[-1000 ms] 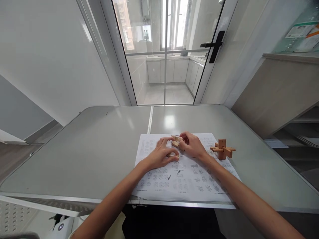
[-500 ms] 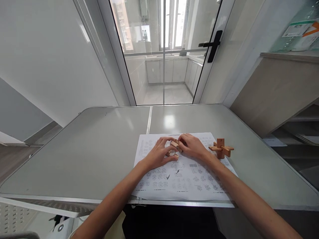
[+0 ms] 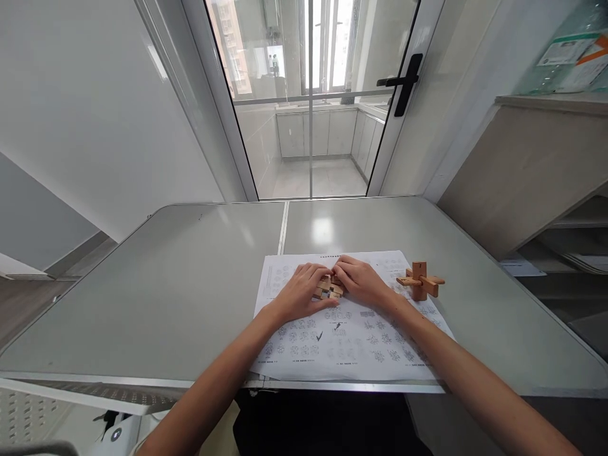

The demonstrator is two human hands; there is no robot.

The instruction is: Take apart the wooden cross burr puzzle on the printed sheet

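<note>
A cluster of small light-brown wooden puzzle blocks (image 3: 329,288) sits on the printed sheet (image 3: 351,345), fitted together with a small gap in the middle. My left hand (image 3: 304,291) curves around its left side, fingers at the far edge and thumb along the near edge. On the far right side, my right hand (image 3: 360,278) has its fingertips bent and pressed against the blocks. The fingers partly cover the cluster, so its far edge is hidden. To the right of my right hand stands an interlocking wooden cross puzzle (image 3: 419,280), touched by neither hand.
The grey table (image 3: 213,304) has a pale seam running away from me. Beyond it is a glass door (image 3: 308,139) with a black handle (image 3: 403,82). A wooden shelf unit (image 3: 527,171) with large clear bottles (image 3: 565,60) stands on the right.
A block that was raised and tilted between my hands is now down level with the cluster. My left fingers have lowered, and my right hand has shifted slightly left.
</note>
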